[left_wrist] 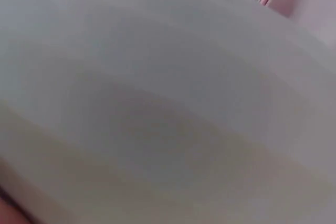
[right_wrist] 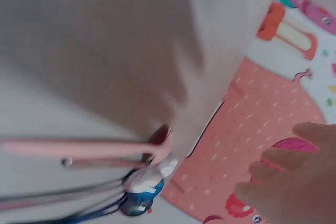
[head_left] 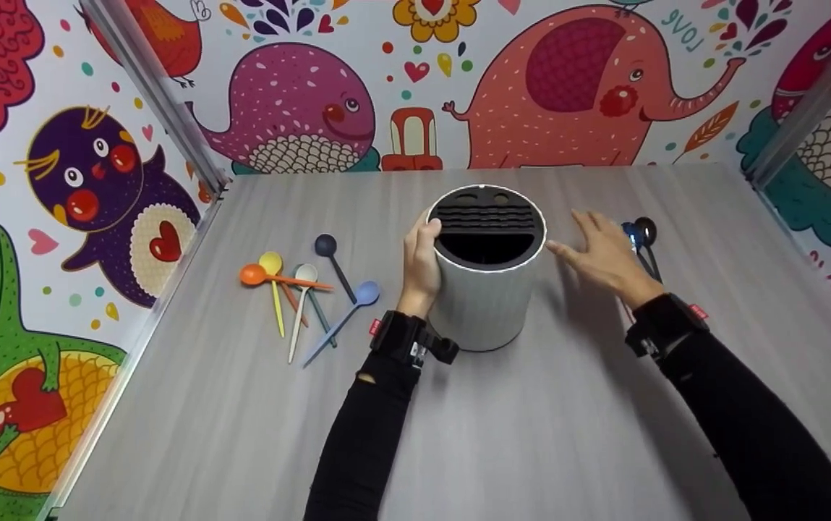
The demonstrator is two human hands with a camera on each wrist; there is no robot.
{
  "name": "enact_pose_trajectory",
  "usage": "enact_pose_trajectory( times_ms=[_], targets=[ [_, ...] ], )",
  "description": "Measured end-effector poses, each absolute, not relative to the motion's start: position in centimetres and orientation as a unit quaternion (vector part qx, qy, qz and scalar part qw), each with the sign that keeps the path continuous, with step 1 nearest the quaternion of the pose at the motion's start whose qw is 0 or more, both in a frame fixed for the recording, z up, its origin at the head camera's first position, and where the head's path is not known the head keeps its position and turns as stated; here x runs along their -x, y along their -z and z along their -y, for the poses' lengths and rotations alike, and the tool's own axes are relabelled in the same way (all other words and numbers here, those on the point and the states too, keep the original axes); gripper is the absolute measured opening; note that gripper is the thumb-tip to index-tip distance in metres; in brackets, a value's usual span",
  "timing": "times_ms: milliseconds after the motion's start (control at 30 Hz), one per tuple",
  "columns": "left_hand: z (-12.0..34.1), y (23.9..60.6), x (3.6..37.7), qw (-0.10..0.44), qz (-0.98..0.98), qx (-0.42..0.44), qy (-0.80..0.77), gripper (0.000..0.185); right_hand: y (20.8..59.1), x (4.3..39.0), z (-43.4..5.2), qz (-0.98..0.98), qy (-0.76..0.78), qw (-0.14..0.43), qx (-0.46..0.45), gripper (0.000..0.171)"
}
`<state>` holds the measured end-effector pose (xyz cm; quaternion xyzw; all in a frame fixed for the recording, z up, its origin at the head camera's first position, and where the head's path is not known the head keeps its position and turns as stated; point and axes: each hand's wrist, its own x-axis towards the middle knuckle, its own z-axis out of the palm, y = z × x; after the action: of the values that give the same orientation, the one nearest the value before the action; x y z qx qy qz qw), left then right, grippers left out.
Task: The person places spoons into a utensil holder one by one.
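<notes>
- Two hands of mine flank one grey canister (head_left: 486, 304), which stands upright at the middle of the table (head_left: 531, 434); its black top insert (head_left: 486, 217) has slots across the far half and an open well on the near half.
- My left hand (head_left: 421, 264) grasps the canister's left side near the rim, thumb hooked over the edge; the fingers behind the wall are hidden from the head camera.
- My right hand (head_left: 599, 255) is released, fingers spread flat, just right of the canister; I cannot tell whether the fingertips touch it.
- Behind that hand lies a bunch of dark and blue spoons (head_left: 641, 239), mostly covered by my palm and wrist, so their count is hard to make out. The right wrist view shows their bowls (right_wrist: 143, 190) and pink and dark handles blurred, with my fingertips (right_wrist: 273, 174) cut off at the frame edge.
- The left wrist view is almost wholly filled by the pale canister wall (left_wrist: 168, 103), out of focus; only a sliver of wallpaper shows at the top.
- Six loose spoons (head_left: 307, 293) lie well left of the canister: orange, yellow, white, dark blue, light blue and one partly buried.
- The only readable writing is "LOVE" (head_left: 683, 30) on the wallpaper beside the pink elephant (head_left: 581, 87); the red tags on my wrist straps (head_left: 699, 312) are too small to read.
</notes>
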<state>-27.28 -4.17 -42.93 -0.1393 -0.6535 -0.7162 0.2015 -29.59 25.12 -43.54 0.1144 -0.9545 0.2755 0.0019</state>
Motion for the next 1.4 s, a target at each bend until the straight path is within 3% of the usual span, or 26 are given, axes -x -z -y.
enact_pose_trajectory(
  times_ms=[400,700,967,1133,1400],
  targets=[
    [3.7,43.2,27.2,0.204,0.656,0.136,0.713,0.055,46.2,31.5,-26.7,0.989,-0.128,-0.045,-0.057,0.073],
    [3.7,43.0,27.2,0.204,0.651,0.141,0.718,0.055,47.3,31.8,-27.3,0.991,-0.129,-0.018,-0.041,0.037],
    [3.7,42.9,27.3,0.205,0.657,0.139,0.712,0.057,47.2,32.0,-27.3,0.988,-0.145,-0.002,-0.051,0.022],
    [3.8,43.0,27.3,0.202,0.647,0.138,0.723,0.057,46.7,31.9,-26.6,0.973,-0.222,-0.035,-0.043,0.021],
    [4.0,43.0,27.2,0.206,0.653,0.135,0.717,0.058,45.8,30.7,-24.8,0.817,-0.556,-0.151,0.019,0.023]
  ],
)
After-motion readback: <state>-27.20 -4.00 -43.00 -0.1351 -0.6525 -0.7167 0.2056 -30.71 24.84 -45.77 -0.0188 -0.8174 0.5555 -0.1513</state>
